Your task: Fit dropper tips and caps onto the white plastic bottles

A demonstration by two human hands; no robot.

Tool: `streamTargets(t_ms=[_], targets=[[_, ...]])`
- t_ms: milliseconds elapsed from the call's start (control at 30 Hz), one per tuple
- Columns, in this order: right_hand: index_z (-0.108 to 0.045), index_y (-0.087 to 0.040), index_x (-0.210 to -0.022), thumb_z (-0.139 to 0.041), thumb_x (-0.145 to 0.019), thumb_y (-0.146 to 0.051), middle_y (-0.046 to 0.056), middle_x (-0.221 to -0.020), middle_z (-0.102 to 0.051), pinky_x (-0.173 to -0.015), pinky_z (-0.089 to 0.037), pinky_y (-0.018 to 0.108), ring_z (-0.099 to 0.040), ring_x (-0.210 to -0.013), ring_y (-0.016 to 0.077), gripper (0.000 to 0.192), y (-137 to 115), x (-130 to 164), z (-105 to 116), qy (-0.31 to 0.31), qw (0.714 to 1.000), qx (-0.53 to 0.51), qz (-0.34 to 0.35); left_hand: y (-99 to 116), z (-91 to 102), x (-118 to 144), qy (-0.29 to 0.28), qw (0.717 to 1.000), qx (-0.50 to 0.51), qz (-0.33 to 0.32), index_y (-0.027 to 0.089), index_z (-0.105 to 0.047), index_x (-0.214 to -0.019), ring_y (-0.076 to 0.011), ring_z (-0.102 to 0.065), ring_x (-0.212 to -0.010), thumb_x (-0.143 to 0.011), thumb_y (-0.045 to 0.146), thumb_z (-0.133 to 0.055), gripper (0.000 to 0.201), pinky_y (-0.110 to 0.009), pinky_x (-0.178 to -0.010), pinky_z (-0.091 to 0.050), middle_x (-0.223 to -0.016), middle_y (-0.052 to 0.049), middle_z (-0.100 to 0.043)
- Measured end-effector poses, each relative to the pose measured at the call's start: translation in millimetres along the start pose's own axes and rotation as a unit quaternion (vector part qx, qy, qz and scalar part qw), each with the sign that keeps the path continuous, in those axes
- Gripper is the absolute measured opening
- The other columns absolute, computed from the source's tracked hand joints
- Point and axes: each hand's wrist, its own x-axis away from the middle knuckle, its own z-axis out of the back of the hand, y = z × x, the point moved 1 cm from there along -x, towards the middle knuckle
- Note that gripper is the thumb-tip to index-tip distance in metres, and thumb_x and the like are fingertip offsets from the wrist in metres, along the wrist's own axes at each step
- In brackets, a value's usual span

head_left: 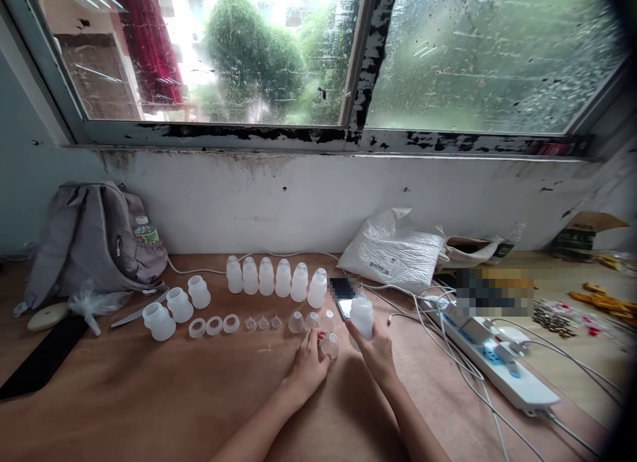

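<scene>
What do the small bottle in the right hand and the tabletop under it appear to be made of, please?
The small bottle in the right hand looks like translucent, frosted white plastic: light shows dimly through it, without glassy glare. The tabletop appears to be matte reddish-brown wood or plywood, with faint grain and scuffs.

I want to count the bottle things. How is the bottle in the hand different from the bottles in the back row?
The bottle in the right hand is held up off the table; the row of six bottles stands on the table. The held bottle has no cap and an open neck; the row bottles wear rounded caps. The left hand touches a small clear cap. Both kinds are cloudy white plastic.
</scene>
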Motion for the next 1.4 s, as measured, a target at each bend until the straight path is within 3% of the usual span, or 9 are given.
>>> streamTargets(t_ms=[333, 433, 633, 733, 867, 1067, 1167, 1333, 1400], targets=[[-0.044, -0.015, -0.107, -0.048, -0.074, -0.055, 0.006, -0.077, -0.060, -0.058, -0.045, 0.030, -0.058, -0.065, 0.0217, 0.052, -2, 11, -1, 0.010, 0.998, -0.055, 0.030, 14, 0.8, 1, 0.035, 0.999, 0.034, 0.013, 0.019, -0.045, -0.111, -0.0171, -0.051, -0.082, -0.081, 0.032, -0.045, 0.033, -0.034, -0.081, -0.041, -0.105, -0.008, -0.051], [-0.030, -0.018, -0.124, -0.033, -0.084, -0.051, 0.008, -0.095, -0.059, -0.068, -0.047, 0.032, -0.058, -0.080, 0.0215, 0.052, -9, 29, -16, -0.054, 0.987, -0.120, 0.089, 23, 15.5, 17, 0.021, 0.993, 0.115, -0.002, 0.019, -0.046, -0.114, -0.0193, -0.051, -0.093, -0.085, 0.040, -0.038, 0.036, -0.034, -0.084, -0.041, -0.113, -0.010, -0.050], [-0.043, -0.024, -0.123, -0.023, -0.089, -0.044, 0.007, -0.119, -0.046, -0.094, -0.037, 0.035, -0.042, -0.114, 0.0209, 0.044, -46, 60, -50, -0.232, 0.948, -0.134, 0.170, 16, 48.5, 39, 0.056, 0.953, 0.281, 0.102, 0.014, -0.046, -0.117, -0.0242, -0.050, -0.104, -0.084, 0.054, -0.028, 0.055, -0.035, -0.088, -0.039, -0.110, -0.013, -0.057], [-0.049, -0.024, -0.118, -0.026, -0.089, -0.043, 0.007, -0.102, -0.055, -0.079, -0.045, 0.032, -0.055, -0.091, 0.0187, 0.041, -64, 57, -54, -0.241, 0.951, -0.118, 0.156, 7, 68.6, 43, 0.071, 0.949, 0.266, 0.152, 0.010, -0.052, -0.108, -0.0242, -0.059, -0.083, -0.083, 0.057, -0.025, 0.060, -0.033, -0.069, -0.046, -0.091, -0.014, -0.063], [-0.054, -0.020, -0.095, -0.038, -0.084, -0.047, -0.003, -0.053, -0.050, -0.051, -0.038, 0.025, -0.049, -0.050, 0.0144, 0.034, -86, 45, -62, -0.248, 0.962, -0.042, 0.109, 4, 91.4, 46, 0.065, 0.990, 0.107, 0.066, 0.014, -0.055, -0.100, -0.0211, -0.058, -0.071, -0.079, 0.053, -0.041, 0.047, -0.030, -0.065, -0.043, -0.081, -0.009, -0.063], [-0.036, -0.019, -0.050, -0.053, -0.072, -0.045, -0.004, -0.045, -0.038, -0.044, -0.021, 0.024, -0.036, -0.044, 0.0099, 0.039, -117, 38, -83, -0.196, 0.968, 0.012, 0.155, 6, 103.2, 52, 0.016, 0.991, 0.127, 0.038, 0.016, -0.056, -0.092, -0.0179, -0.054, -0.064, -0.065, 0.035, -0.066, 0.034, -0.025, -0.055, -0.039, -0.076, -0.006, -0.061], [-0.034, -0.018, -0.047, -0.053, -0.073, -0.046, -0.004, -0.044, -0.032, -0.043, -0.019, 0.023, -0.031, -0.043, 0.0084, 0.042, -124, 39, -89, -0.243, 0.957, -0.073, 0.142, -1, 102.0, 59, -0.068, 0.942, 0.311, 0.110, 0.013, -0.056, -0.082, -0.0120, -0.049, -0.050, -0.067, 0.035, -0.064, 0.028, -0.023, -0.047, -0.034, -0.062, -0.002, -0.055], [-0.054, -0.016, -0.075, -0.057, -0.071, -0.048, -0.002, -0.062, -0.046, -0.045, -0.029, 0.020, -0.041, -0.054, 0.0094, 0.032, -127, 36, -85, -0.438, 0.847, -0.287, 0.093, -15, 94.9, 71, -0.242, 0.702, 0.659, 0.117, 0.011, -0.055, -0.091, -0.0070, -0.039, -0.032, -0.075, 0.054, -0.041, 0.047, -0.021, -0.037, -0.029, -0.049, 0.004, -0.042], [-0.053, -0.019, -0.096, -0.064, -0.067, -0.044, -0.001, -0.073, -0.050, -0.050, -0.034, 0.020, -0.045, -0.062, 0.0105, 0.040, -124, 28, -80, -0.472, 0.821, -0.308, 0.085, -18, 96.8, 71, -0.247, 0.669, 0.695, 0.094, 0.011, -0.054, -0.092, -0.0063, -0.038, -0.032, -0.077, 0.052, -0.040, 0.046, -0.020, -0.038, -0.029, -0.051, 0.005, -0.041]])
